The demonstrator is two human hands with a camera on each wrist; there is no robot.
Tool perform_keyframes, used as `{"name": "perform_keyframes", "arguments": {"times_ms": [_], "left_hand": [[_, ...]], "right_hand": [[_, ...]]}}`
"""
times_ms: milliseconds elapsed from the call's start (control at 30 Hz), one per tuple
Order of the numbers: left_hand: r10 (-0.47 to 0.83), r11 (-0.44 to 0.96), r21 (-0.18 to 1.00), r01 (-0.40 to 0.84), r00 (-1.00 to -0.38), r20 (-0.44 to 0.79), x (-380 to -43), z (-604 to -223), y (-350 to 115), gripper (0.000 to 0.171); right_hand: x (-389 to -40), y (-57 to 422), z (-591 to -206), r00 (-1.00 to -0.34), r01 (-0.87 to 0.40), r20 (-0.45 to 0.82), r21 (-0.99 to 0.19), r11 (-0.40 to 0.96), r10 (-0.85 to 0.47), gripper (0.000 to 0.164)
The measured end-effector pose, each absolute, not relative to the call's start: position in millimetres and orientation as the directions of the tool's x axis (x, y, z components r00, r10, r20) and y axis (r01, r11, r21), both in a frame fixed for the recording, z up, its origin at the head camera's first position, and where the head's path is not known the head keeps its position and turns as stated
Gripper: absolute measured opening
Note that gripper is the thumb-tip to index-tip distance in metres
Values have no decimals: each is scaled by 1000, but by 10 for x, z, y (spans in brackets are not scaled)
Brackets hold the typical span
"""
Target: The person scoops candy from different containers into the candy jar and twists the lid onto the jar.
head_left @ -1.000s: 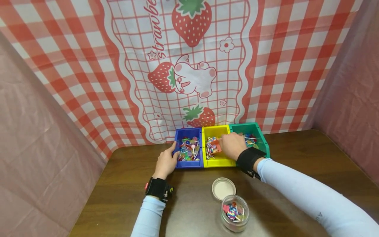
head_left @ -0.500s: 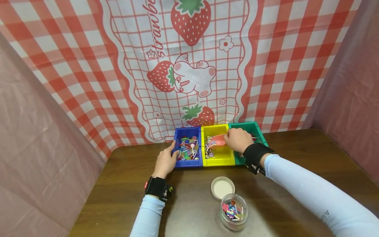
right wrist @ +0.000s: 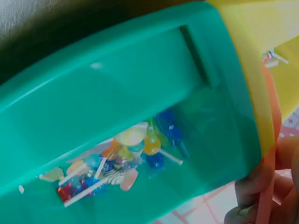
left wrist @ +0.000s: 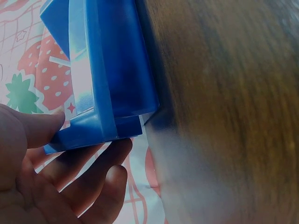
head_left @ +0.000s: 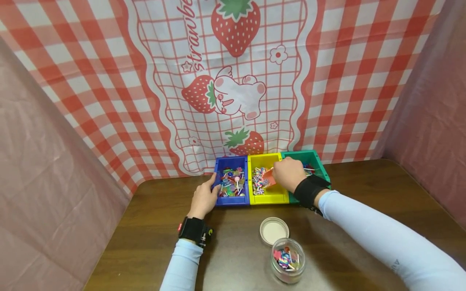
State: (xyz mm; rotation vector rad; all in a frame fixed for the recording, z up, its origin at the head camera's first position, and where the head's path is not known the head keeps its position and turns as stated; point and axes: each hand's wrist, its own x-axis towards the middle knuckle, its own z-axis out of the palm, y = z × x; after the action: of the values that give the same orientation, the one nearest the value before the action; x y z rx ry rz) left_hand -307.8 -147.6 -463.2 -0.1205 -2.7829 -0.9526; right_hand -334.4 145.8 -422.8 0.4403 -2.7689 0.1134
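Note:
My right hand pinches the handle of an orange-pink scoop over the yellow bin. The scoop's blade is tilted down among small striped lollipops at the bin's left side. In the right wrist view the fingers hold the scoop handle beyond the green bin's wall. My left hand grips the left side of the blue bin. The left wrist view has its thumb on one side of the blue rim and the fingers on the other.
A green bin with mixed candies adjoins the yellow one. Assorted candies and lollipops fill the blue bin's bottom. A glass jar partly filled with candy stands nearer, beside a round lid. A strawberry-print cloth hangs behind.
The scoop rose and levelled toward the right half a second ago, and now dips back down left into the striped lollipops. The left hand keeps its place on the blue bin.

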Motion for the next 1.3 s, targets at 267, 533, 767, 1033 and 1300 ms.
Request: {"name": "perform_keyframes", "arguments": {"times_ms": [267,533,767,1033,1300], "left_hand": [[12,792,595,139,-977,212,-3074,-4622,-1467,50],[10,790,600,127,-981,194,-3075,-4620,-1472,51],[15,790,599,132,-981,195,-3077,-4611,-1477,51],[12,789,600,130,-980,197,-3088,-4613,-1470,51],[9,788,603,128,-981,196,-3080,-4624,-1471,51]], "right_hand": [[-3331,1322,-4283,-910,-332,284,-58,942,-303,28],[-3336,1388,-4262,-958,-255,186,-207,944,-218,38],[-3312,1442,-4217,-958,-251,200,-256,933,-203,44],[-3306,1591,-4200,-977,-196,156,-396,897,-145,42],[-3284,1744,-4199,-986,-165,120,-546,821,-118,42]]}}
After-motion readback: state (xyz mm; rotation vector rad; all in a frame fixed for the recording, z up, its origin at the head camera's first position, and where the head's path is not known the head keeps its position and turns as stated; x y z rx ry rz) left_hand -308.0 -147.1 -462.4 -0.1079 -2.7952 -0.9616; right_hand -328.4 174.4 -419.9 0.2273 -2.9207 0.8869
